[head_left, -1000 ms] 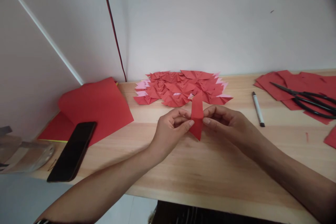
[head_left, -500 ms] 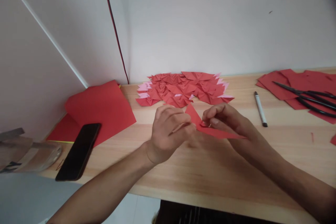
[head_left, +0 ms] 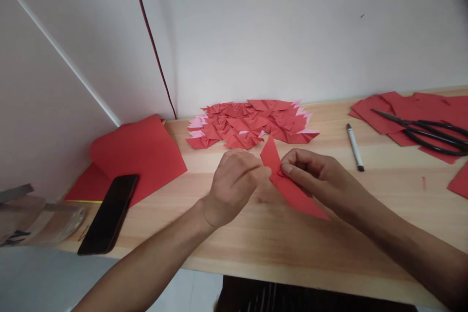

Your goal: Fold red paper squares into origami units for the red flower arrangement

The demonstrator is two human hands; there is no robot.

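A folded piece of red paper [head_left: 298, 199] is held up above the wooden table, between my two hands. My left hand [head_left: 236, 183] is closed, pinching the paper's left edge near its middle. With thumb and bent fingers, my right hand [head_left: 310, 168] grips a small folded part at the paper's right side. One pointed end of the paper aims up toward the wall, the other down to the right. Behind it lies a spread of folded red and pink paper pieces [head_left: 248, 122] in overlapping rows.
Large red sheets [head_left: 146, 151] lie at the left with a black phone [head_left: 109, 214] partly on them. A clear container [head_left: 62, 222] is at the far left. On the right are a grey-white marker [head_left: 354, 148], cut red papers [head_left: 380, 112] and black-handled scissors [head_left: 435, 134].
The red paper has turned, its right point swinging downward. My right thumb now presses on the small fold, while the left hand keeps its pinch. The view has shifted slightly.
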